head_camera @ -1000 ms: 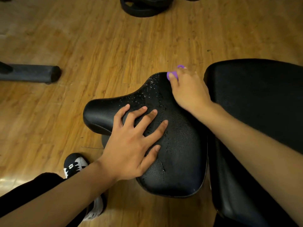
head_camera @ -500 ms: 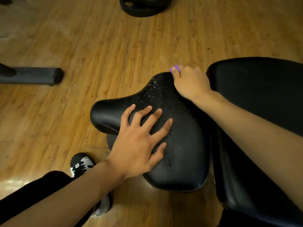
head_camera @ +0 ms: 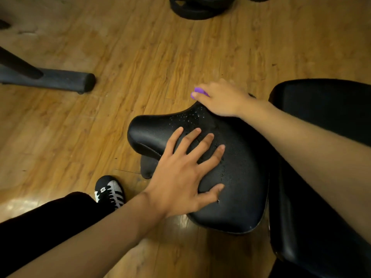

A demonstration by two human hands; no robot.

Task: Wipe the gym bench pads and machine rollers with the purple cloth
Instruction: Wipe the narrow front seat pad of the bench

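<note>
Purple cloth (head_camera: 198, 91) was clamped in the right hand (head_camera: 222, 100), fingers curled, at the far edge of the seat pad (head_camera: 244, 177). The left hand (head_camera: 180, 175) lay spread, bracing the pad. Mid-wipe, probably; the droplets (head_camera: 191, 117) needed sweeping next.

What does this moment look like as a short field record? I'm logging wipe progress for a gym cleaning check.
left hand: flat, fingers spread, resting on the seat pad
right hand: at the seat pad's far edge, holding the purple cloth, which is mostly hidden beneath it
seat pad: black, with droplets on its far part
back pad: black, right of the seat pad
floor: wood; weight plates at top, shoe lower left
</note>
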